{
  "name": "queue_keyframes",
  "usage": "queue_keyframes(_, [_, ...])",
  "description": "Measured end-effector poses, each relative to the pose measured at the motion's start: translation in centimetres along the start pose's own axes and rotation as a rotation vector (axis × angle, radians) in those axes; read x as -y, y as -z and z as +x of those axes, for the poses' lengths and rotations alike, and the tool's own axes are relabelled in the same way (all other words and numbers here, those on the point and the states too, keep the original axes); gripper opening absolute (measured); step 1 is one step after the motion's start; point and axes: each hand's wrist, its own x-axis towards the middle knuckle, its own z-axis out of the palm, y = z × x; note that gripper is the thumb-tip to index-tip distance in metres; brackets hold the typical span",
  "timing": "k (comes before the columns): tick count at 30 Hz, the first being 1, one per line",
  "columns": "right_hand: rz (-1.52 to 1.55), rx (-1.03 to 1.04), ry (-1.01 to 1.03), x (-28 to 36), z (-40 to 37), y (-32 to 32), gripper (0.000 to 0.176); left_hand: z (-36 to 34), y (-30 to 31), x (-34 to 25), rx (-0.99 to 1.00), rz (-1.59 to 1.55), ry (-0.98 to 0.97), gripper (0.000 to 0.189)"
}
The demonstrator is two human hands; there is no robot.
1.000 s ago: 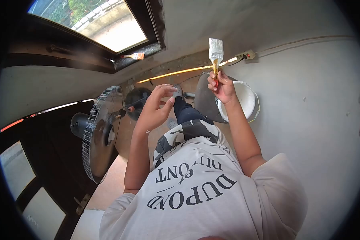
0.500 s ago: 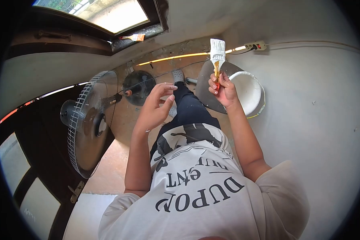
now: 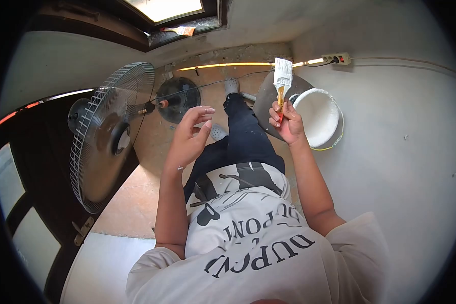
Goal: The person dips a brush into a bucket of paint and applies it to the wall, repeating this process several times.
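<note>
**Paintbrush gripped in the right hand, left hand open and empty**

Fingers [image 3: 275,115] of the right hand [image 3: 289,125] are curled tight around the lower handle of a paintbrush [image 3: 282,80], with the thumb pressed against it from the other side. The hand sits just left of the white bucket [image 3: 320,117], with its knuckles near the bucket's rim.

The left hand [image 3: 189,138] is well to the left of the bucket, beyond the person's dark trouser leg. Its fingers [image 3: 199,111] are spread and loosely bent, the thumb standing apart from them. It holds nothing and touches nothing.

The brush is a flat one. Its broad bristles are coated white, and below them come a yellowish ferrule and a red handle, which shows between the gripping fingers.

Its long axis runs almost straight up the picture, leaning a little to the right at the top. The bristle end points away from the person's body and stands clear above the hand, just left of the bucket's upper rim. The handle end points back towards the wrist. Whether the bristles touch anything behind them cannot be told.
</note>
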Motion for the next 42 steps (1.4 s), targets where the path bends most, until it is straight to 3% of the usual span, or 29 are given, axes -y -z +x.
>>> queue_keyframes(19, [0.008, 0.014, 0.017, -3.4, -3.8, -0.1, 0.011, -4.0, -1.2, 4.2, 0.052, 0.055, 0.006, 0.031])
queue_keyframes(21, [0.010, 0.012, 0.025, -3.4, -4.5, -0.1, 0.012, -5.3, -3.0, 4.6, 0.375, 0.285, 0.007, 0.039])
queue_keyframes(22, [0.009, 0.015, 0.031, -3.4, -4.9, -0.1, 0.012, -5.8, -3.5, 4.6, 0.378, 0.287, 0.011, 0.039])
queue_keyframes(24, [0.009, -0.005, 0.028, -3.1, -5.8, -0.1, 0.012, -7.0, -4.2, 4.3, 0.700, 0.307, 0.075, 0.043])
queue_keyframes(28, [0.001, -0.023, 0.041, -2.9, -7.3, 0.7, 0.012, -9.9, -3.7, 0.8, 0.819, 0.308, 0.080, 0.048])
queue_keyframes(35, [0.002, 0.009, 0.050, -2.8, -7.9, 0.8, 0.012, -10.4, -3.1, 1.6, 0.669, 0.325, 0.141, 0.038])
queue_keyframes(37, [-0.003, 0.019, 0.058, -2.7, -7.7, 0.0, 0.012, -8.8, -3.5, 1.6, 0.503, 0.414, 0.068, 0.032])
queue_keyframes(42, [0.002, 0.060, 0.073, -0.9, -6.8, -4.2, 0.012, -4.3, -4.9, -4.6, 0.390, 0.471, -0.225, 0.038])
